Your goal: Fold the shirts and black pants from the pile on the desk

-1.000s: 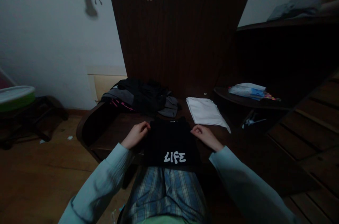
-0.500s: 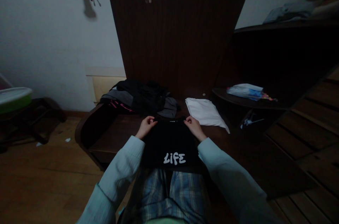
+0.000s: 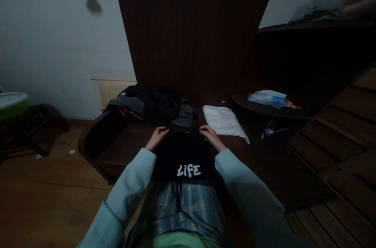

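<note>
Black shirt [image 3: 183, 158] printed "LIFE" lies folded on the dark table [image 3: 123, 150] directly before the person, its far edge at 12 o'clock. Left hand [image 3: 157, 137] and right hand [image 3: 210, 135] each rest on a far corner, fingers curled shut, pinching the cloth. Folded white cloth [image 3: 223, 121] lies at 1 o'clock, a heap of dark clothes [image 3: 152, 105] at 11 o'clock.

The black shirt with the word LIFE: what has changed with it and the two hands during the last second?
Both hands moved inward along the far edge of the black shirt: the left hand from its left corner, the right hand from its right corner, so they now sit closer together, fingers on the cloth. The shirt lies as before, as do the white cloth and the dark clothes pile.
</note>
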`<state>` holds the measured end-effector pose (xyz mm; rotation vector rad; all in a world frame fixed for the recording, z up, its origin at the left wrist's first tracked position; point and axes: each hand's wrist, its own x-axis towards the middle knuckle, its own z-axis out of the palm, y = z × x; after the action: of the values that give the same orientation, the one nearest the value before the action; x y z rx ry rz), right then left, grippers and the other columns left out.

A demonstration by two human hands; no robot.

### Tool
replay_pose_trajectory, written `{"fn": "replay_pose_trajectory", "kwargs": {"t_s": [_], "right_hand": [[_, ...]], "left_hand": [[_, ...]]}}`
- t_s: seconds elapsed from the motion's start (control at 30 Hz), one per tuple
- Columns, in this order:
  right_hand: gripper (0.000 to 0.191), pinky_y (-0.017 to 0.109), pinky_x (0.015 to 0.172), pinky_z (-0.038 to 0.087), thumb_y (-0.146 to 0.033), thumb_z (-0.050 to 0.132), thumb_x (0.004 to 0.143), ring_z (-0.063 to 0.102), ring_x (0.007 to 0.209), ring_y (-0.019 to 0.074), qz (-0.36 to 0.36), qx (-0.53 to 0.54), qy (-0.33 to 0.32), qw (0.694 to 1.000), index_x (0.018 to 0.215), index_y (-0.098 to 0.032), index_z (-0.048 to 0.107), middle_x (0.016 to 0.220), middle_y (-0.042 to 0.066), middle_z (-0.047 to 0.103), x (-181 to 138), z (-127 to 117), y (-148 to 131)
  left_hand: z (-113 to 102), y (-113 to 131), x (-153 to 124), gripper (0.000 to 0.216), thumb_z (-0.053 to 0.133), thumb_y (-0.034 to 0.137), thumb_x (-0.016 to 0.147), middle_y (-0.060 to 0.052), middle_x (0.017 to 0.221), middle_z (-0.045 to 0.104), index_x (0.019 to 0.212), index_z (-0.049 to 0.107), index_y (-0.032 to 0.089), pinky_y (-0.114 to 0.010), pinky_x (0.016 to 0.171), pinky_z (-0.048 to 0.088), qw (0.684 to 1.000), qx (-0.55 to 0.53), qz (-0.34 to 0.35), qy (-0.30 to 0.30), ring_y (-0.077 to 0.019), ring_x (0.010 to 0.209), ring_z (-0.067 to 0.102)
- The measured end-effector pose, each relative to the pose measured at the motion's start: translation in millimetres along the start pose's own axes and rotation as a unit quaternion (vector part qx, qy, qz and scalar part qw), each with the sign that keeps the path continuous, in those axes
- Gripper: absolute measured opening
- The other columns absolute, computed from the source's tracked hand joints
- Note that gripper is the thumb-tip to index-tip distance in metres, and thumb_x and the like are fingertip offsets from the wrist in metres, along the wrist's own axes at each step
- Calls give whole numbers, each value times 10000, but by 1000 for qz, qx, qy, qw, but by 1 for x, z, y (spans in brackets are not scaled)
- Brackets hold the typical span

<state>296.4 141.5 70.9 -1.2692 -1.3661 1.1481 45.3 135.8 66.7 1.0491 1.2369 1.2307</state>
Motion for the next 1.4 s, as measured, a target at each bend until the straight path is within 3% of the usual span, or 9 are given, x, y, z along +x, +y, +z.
{"fn": "replay_pose_trajectory", "kwargs": {"t_s": [0.17,0.47,0.57,0.73,0.87,0.97,1.1,1.27,1.4], "right_hand": [[393,185,429,276,-295,625,528,397,444,66,9,3,-39,999,904,-187,588,484,-90,426,-1,-3,0],[331,221,502,345,-319,687,465,462,511,93,-36,19,9,999,752,-170,616,525,-58,504,3,-2,6],[288,233,550,377,-318,689,462,507,601,118,-61,-7,40,997,699,-175,608,618,-24,564,5,-2,7],[258,232,516,366,-337,669,495,482,541,116,-53,-88,57,993,685,-175,605,536,-39,520,6,-1,11],[264,230,539,390,-285,585,589,508,579,117,-80,-86,36,992,833,-194,629,648,-11,592,5,-1,10],[365,215,440,339,-230,540,602,424,435,97,-46,-96,-4,994,957,-195,623,502,-50,522,6,-3,10],[385,206,394,291,-232,528,607,363,382,86,-28,-86,14,996,974,-179,631,430,-66,454,6,-3,12],[390,226,435,342,-273,530,623,406,425,102,-55,-84,58,993,981,-165,639,506,-32,536,2,-1,9],[344,251,546,419,-270,510,638,470,523,105,-115,-88,103,984,933,-166,654,806,33,644,-1,1,3]], "left_hand": [[-3,2,-4,515,734,331,474,106,478,463,910,520,158,-155,390,285,999,22,44,14,-40,382,416],[-8,10,-8,483,768,323,407,96,494,461,810,555,165,-181,462,352,998,1,53,26,-63,461,462],[-9,7,-3,454,767,307,403,106,497,405,789,575,166,-176,460,341,994,39,91,52,-52,454,424],[-9,1,2,364,714,282,513,82,513,429,839,609,158,-185,484,354,975,148,147,74,-74,493,445],[-7,0,2,402,624,238,626,-11,793,615,1020,582,165,-243,693,440,971,161,168,45,-144,766,571],[-7,2,2,427,570,166,642,-59,1104,584,1069,565,171,-301,910,371,965,157,210,-11,-185,1048,509],[-9,3,2,381,496,153,691,-63,1133,574,1062,579,174,-355,979,310,953,190,233,-39,-187,1094,484],[-10,3,1,344,479,136,701,-52,1087,590,1017,606,184,-341,960,338,951,193,242,-6,-180,1048,511],[-11,2,2,343,476,145,704,-57,1063,594,1023,598,176,-335,919,376,955,178,238,23,-187,1011,527]]}}
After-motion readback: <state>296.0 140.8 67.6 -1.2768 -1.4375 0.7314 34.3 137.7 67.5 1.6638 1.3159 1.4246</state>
